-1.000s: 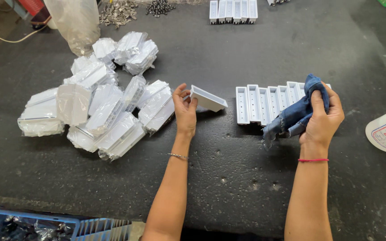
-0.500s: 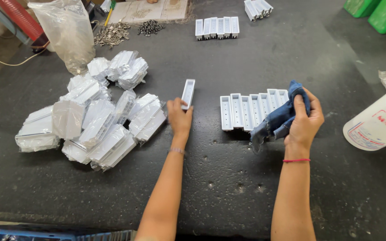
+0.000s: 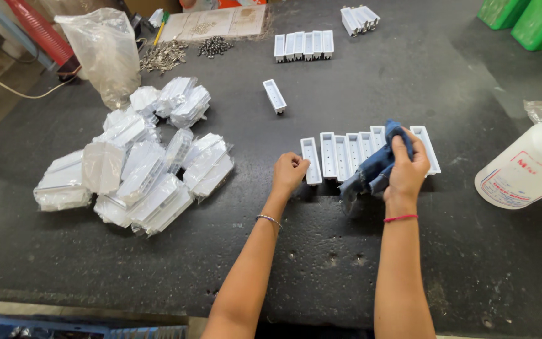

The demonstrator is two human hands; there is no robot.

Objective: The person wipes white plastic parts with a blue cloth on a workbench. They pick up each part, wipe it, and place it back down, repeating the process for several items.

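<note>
A row of several white channel-shaped plastic pieces (image 3: 352, 154) lies side by side on the black table (image 3: 321, 251). My left hand (image 3: 290, 172) has its fingers curled on the near end of the leftmost piece (image 3: 310, 157) of the row. My right hand (image 3: 407, 172) grips a crumpled blue cloth (image 3: 374, 166) and presses it on the right part of the row. One more white piece (image 3: 275, 96) lies alone farther back, apart from both hands.
A heap of white pieces in clear bags (image 3: 139, 166) sits at the left, with a clear plastic bag (image 3: 105, 53) and loose metal screws (image 3: 164, 56) behind it. More white pieces (image 3: 303, 45) stand at the far edge. A white bottle (image 3: 525, 169) lies at the right; green containers (image 3: 534, 22) are far right.
My left hand held a white piece up; that piece now lies alone farther back on the table. The hand has come back to the leftmost piece of the row. My right hand stays on the cloth.
</note>
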